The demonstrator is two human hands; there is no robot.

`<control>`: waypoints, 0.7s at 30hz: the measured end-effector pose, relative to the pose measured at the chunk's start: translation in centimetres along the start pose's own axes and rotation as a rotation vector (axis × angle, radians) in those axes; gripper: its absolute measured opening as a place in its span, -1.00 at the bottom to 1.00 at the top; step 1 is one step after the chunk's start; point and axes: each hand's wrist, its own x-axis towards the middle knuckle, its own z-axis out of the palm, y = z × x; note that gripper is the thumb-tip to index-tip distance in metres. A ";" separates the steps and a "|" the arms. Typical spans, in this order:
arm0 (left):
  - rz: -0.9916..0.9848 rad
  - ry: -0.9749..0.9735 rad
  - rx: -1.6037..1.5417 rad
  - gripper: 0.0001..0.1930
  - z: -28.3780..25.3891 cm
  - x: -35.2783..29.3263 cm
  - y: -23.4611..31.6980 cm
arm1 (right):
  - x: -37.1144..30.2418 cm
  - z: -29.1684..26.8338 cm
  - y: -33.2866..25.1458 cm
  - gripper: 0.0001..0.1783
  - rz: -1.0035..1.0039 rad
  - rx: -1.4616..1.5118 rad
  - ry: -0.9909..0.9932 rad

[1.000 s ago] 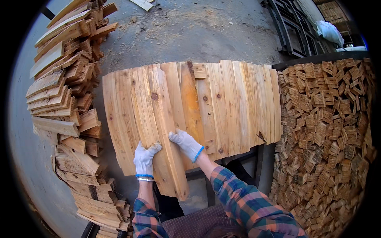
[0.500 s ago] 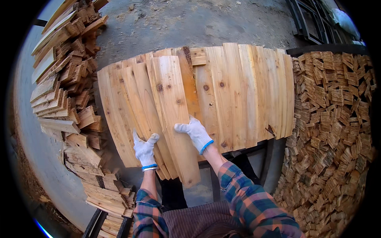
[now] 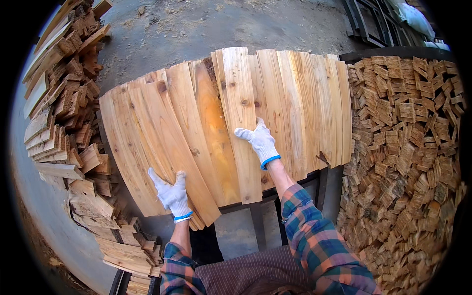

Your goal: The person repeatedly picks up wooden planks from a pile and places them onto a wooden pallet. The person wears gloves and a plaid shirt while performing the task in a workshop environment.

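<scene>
Thin wooden boards lie side by side in a wide row before me, several overlapping. My right hand (image 3: 260, 142), in a white knit glove with a blue cuff, is closed on a knotty board (image 3: 241, 88). Its thumb lies across the board's face and its fingers are at the right edge. My left hand (image 3: 172, 195), gloved alike, rests on the near part of the left boards with thumb and forefinger spread. Under its thumb a long board (image 3: 169, 128) sticks out toward me. Between the hands shows an orange-stained board (image 3: 210, 113).
A tall, uneven stack of rough wood pieces (image 3: 59, 103) stands at the left. On the right is a large mass of tightly packed wood pieces (image 3: 403, 162). Dark metal frames (image 3: 366, 22) and a white bag (image 3: 415, 20) are at the far right. Concrete floor (image 3: 211, 29) lies beyond the boards.
The knotty board has shifted right and away from me with my right hand, uncovering the orange-stained board. My left hand has moved slightly left and nearer. The view has shifted a little.
</scene>
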 end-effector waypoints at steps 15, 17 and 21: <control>-0.138 -0.281 -0.083 0.24 -3.4 3.1 -1.5 | -4.1 3.1 -3.3 0.40 -0.305 -0.570 0.309; -0.108 -0.290 -0.081 0.23 -3.6 3.3 -3.7 | -5.3 3.1 -3.0 0.40 -0.489 -0.498 0.281; -0.121 -0.268 -0.041 0.21 -2.8 2.3 -3.7 | -9.6 9.5 -5.4 0.35 -0.436 -0.674 0.185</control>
